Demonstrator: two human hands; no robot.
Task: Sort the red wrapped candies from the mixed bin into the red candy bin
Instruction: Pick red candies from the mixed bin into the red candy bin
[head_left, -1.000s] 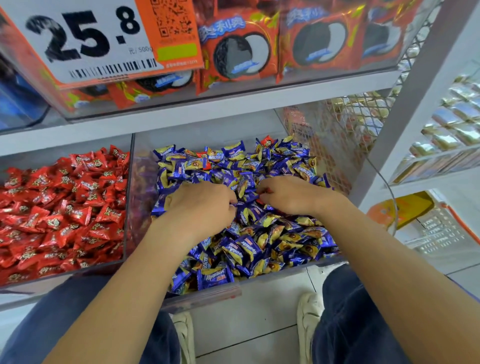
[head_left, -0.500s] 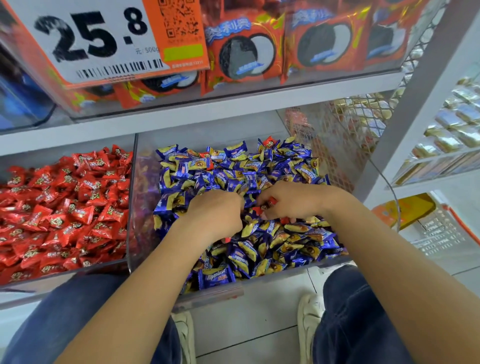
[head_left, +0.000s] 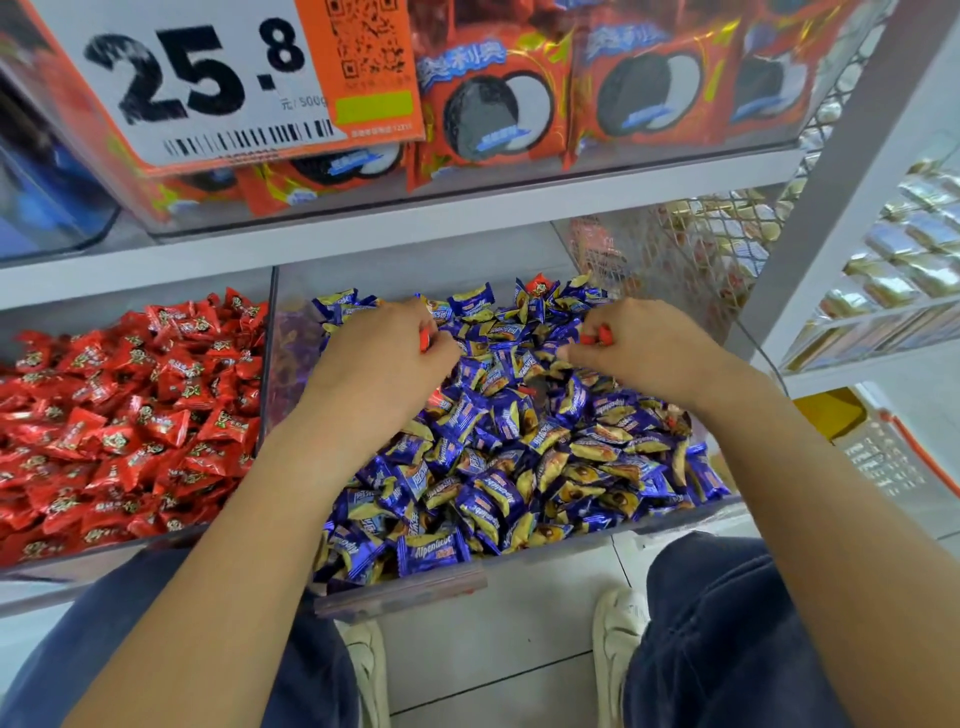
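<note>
A red candy (head_left: 425, 340) is pinched in the left hand (head_left: 382, 358), another (head_left: 597, 336) in the right hand (head_left: 631, 348), both held over the mixed bin (head_left: 675, 525), probably so they're carried together to the red candy bin (head_left: 270, 332) just left.

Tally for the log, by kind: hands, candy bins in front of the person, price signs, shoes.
Hands: 2, left hand and right hand, each pinching a red candy
Candy bins: 2, red candy bin and mixed bin
Price signs: 1, price sign
Shoes: 2, left shoe, right shoe
Total: 7
</note>
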